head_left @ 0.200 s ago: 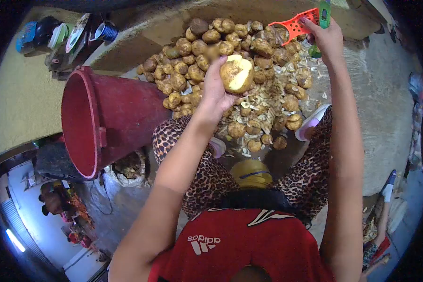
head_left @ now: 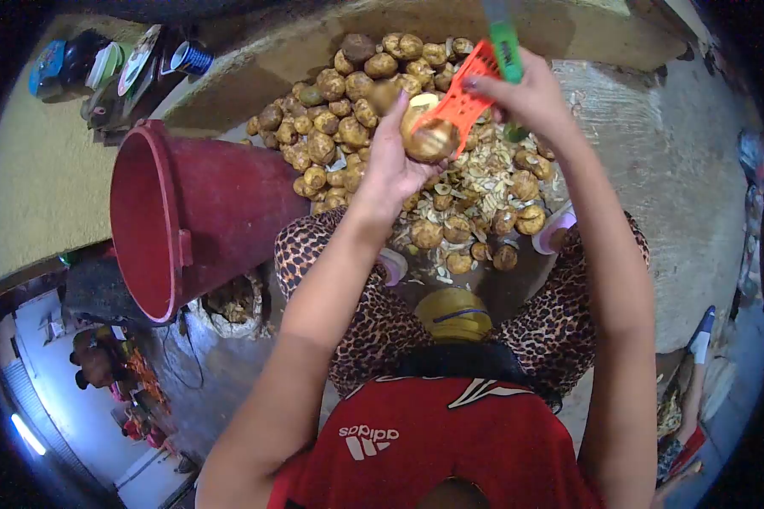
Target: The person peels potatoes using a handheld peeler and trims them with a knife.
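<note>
My left hand [head_left: 390,165] is wrapped round a partly peeled potato [head_left: 431,146], with pale yellow flesh showing at its top. My right hand [head_left: 530,97] grips an orange peeler [head_left: 465,100] with holes in its wide handle. The peeler's forked end lies across the potato, touching it. A green handle [head_left: 507,53] also sticks up from my right hand; its upper end is blurred, and I cannot tell what tool it belongs to. Beneath both hands spreads a pile of brown potatoes [head_left: 323,119], with pale peelings [head_left: 475,199] scattered among them.
A large red bucket [head_left: 229,191] lies tipped on its side at the left, its mouth facing left. Near my feet sits a yellow container [head_left: 454,318]. Bottles and a blue cup [head_left: 191,59] stand at the upper left. Other people [head_left: 102,360] are at the lower left.
My right hand has come left and down with the orange peeler, from the upper right onto the potato. The left hand holds the potato in nearly the same place.
</note>
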The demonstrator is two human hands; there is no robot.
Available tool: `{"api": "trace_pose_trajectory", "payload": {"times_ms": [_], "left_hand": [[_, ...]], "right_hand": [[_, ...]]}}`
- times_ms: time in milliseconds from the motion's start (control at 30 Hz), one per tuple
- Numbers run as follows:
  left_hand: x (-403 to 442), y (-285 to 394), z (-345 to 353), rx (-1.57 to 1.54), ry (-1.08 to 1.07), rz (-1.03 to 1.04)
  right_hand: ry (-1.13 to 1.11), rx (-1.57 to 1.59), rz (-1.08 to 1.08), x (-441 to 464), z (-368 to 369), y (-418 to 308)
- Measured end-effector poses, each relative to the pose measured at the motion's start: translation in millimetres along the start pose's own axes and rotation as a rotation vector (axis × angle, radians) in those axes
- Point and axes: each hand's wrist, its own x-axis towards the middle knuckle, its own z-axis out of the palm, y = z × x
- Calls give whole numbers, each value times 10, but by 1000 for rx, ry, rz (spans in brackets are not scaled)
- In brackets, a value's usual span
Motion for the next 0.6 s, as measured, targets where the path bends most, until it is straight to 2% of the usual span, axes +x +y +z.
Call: {"api": "trace_pose_trajectory", "payload": {"times_ms": [100, 200, 300, 400, 533, 600], "left_hand": [[82, -80, 57, -116, 3, 44], [88, -62, 47, -8, -57, 40], [110, -49, 47, 36, -35, 14], [154, -18, 32, 104, -50, 40], [99, -27, 11, 129, -91, 67], [73, 1, -28, 79, -64, 51]], "right_hand": [[22, -85, -64, -54, 160, -14], [96, -122, -138, -28, 147, 9], [173, -232, -313, 45, 149, 129], [133, -172, -133, 57, -17, 41], [400, -207, -174, 196, -517, 19], [400, -172, -141, 173, -533, 16]]}}
